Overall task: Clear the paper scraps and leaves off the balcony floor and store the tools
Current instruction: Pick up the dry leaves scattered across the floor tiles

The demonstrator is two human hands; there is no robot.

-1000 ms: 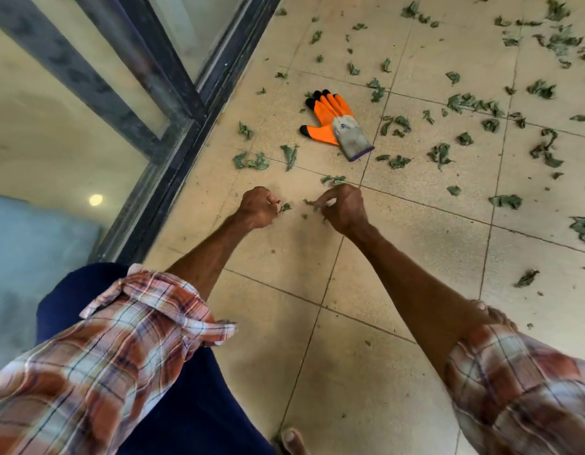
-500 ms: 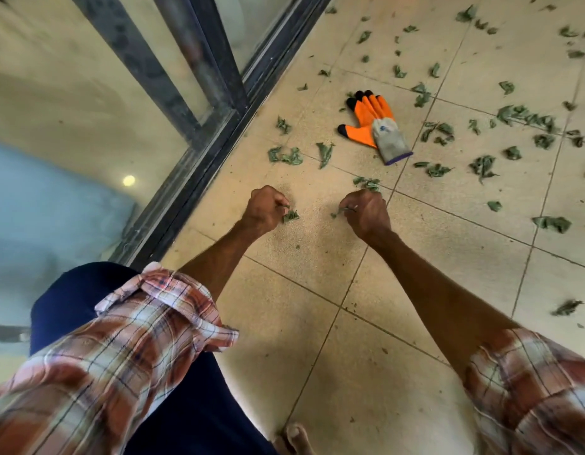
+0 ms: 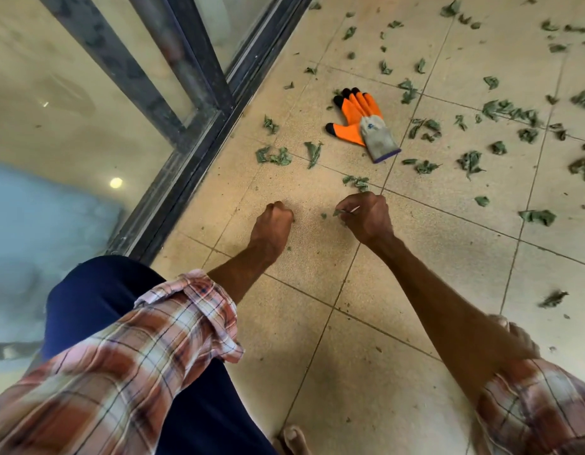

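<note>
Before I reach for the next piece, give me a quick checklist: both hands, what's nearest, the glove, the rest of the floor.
1. Right hand has a grip on its load: ok, it pinches small green leaf scraps.
2. Left hand has room for more: cannot tell, it is fisted low over the beige tiled floor with its contents hidden.
3. Next pick is reachable: ok, a curled green leaf cluster lies just beyond the right hand.
4. Orange and grey work glove is stored: not ok, it lies flat on the tile.
5. Floor is cleared: not ok, scattered dried leaves cover the tiles to the right.
</note>
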